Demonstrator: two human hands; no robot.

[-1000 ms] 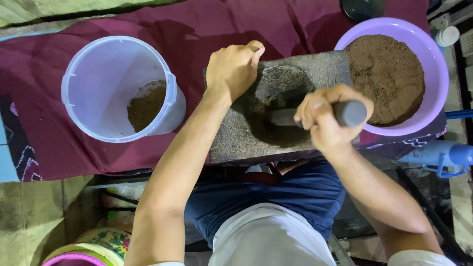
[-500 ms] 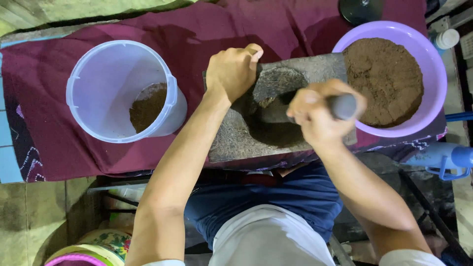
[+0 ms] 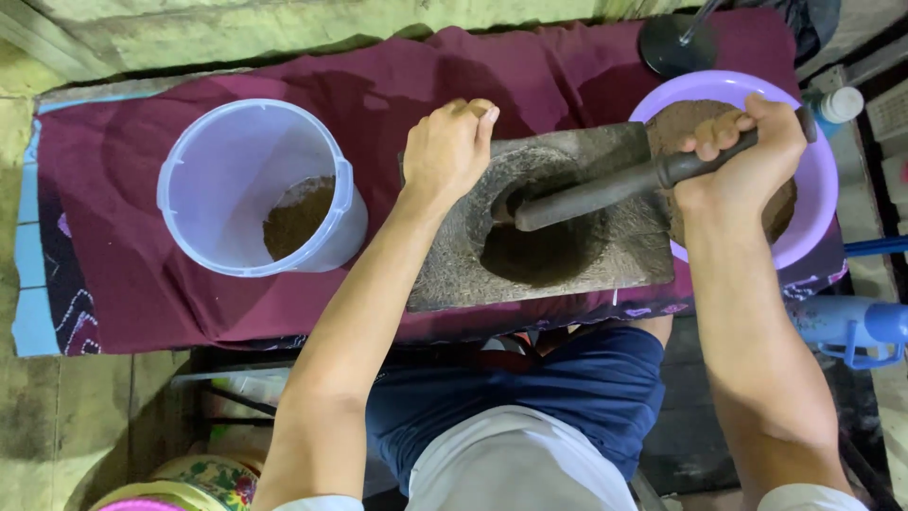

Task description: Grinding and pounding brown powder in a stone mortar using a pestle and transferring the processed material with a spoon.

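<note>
The right hand (image 3: 747,142) is gripping the pestle (image 3: 586,196) in the stone mortar (image 3: 539,227); the left hand (image 3: 446,147) is clenching its far edge; grinding is probably continuing, brown powder (image 3: 298,216) barely covering the bucket (image 3: 255,185).

The left hand (image 3: 446,149) grips the far left corner of the stone mortar (image 3: 539,220), which sits on the maroon cloth (image 3: 132,227) covering the bench near its front edge. The right hand (image 3: 747,142) is closed round the dark pestle (image 3: 605,192), whose tip reaches into the mortar's hollow. A purple bowl (image 3: 821,189) of brown powder stands at the right end, touching the mortar, and a clear bucket (image 3: 255,185) with some powder stands well to the left.
</note>
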